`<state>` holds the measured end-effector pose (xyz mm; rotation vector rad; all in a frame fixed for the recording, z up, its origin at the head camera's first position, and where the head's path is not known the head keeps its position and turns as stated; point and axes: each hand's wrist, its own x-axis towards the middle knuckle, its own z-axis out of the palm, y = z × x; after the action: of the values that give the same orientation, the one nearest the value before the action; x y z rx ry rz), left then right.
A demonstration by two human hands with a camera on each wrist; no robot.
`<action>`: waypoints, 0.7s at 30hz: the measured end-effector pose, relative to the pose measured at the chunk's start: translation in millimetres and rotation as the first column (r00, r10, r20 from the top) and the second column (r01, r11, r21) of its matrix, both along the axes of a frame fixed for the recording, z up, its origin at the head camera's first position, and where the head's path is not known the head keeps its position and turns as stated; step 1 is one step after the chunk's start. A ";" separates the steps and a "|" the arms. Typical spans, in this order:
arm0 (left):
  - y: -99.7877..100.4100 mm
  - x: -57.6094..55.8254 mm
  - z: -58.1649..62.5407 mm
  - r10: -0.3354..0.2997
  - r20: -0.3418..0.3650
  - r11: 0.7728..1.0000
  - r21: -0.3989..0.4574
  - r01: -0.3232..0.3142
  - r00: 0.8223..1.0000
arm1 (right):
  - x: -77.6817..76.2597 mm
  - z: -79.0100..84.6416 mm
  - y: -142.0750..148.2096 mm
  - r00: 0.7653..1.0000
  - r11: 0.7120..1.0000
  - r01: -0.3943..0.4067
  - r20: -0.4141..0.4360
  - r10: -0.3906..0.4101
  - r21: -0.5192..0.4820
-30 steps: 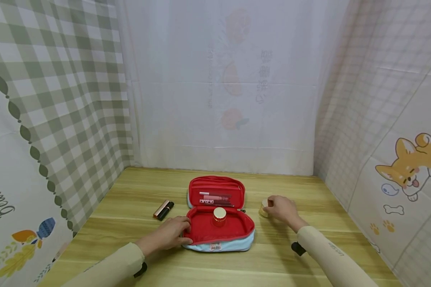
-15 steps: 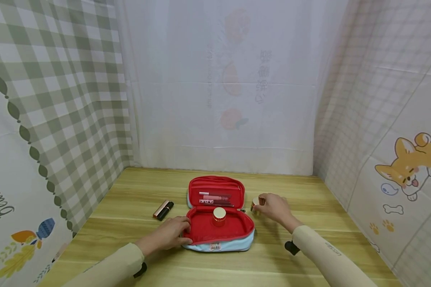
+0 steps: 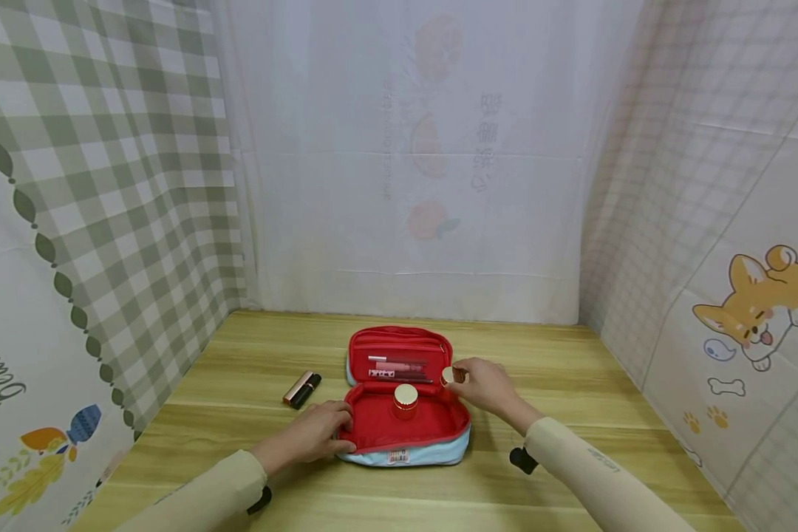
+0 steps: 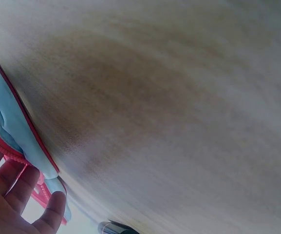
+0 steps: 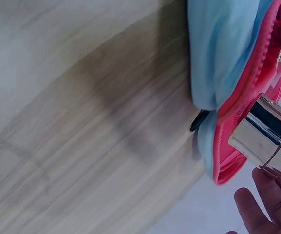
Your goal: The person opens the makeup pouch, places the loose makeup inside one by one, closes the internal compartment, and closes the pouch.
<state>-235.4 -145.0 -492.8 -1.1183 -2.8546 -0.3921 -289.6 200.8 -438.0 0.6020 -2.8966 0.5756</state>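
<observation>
A light blue cosmetic pouch (image 3: pixel 434 454) with a red lining lies unzipped on the table, its lid folded back. My left hand (image 3: pixel 314 432) grips its left side; the left wrist view shows fingers and thumb at the zip edge (image 4: pixel 14 155). Between the fingertips of my right hand (image 3: pixel 492 387) is a shiny gold-lidded cosmetic jar (image 5: pixel 261 137), held tilted over the pouch's back right corner. Another gold-lidded jar (image 3: pixel 406 397) stands upright inside the pouch. Slim makeup tubes (image 3: pixel 399 366) sit behind the clear pocket in the lid.
Two lipstick tubes, one rose gold (image 3: pixel 298 386) and one black (image 3: pixel 306 392), lie side by side to the left of the pouch. Patterned cloths (image 3: pixel 412 162) hang round the back and sides of the wooden table (image 3: pixel 266 347).
My right hand has carried the jar leftward from the table on the right to over the pouch's corner. My left hand stays on the pouch's left side.
</observation>
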 end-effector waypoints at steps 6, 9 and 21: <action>-0.3 0.5 0.7 -0.010 -0.009 1.000 0.004 0.010 1.000 | 2.9 -1.5 -9.4 0.999 0.999 -0.052 -0.013 0.052 0.001; -0.4 0.3 0.3 -0.011 -0.013 1.000 0.003 0.011 1.000 | 4.8 -1.4 -13.4 0.997 0.997 -0.076 -0.008 0.076 -0.007; 0.2 1.9 2.4 -0.004 -0.006 1.000 -0.004 0.004 1.000 | 11.8 -6.0 -26.5 0.986 0.987 -0.158 -0.057 0.159 0.036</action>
<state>-233.6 -144.9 -490.5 -1.1243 -2.8502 -0.3824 -277.8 174.3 -444.0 0.8452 -2.8243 0.5223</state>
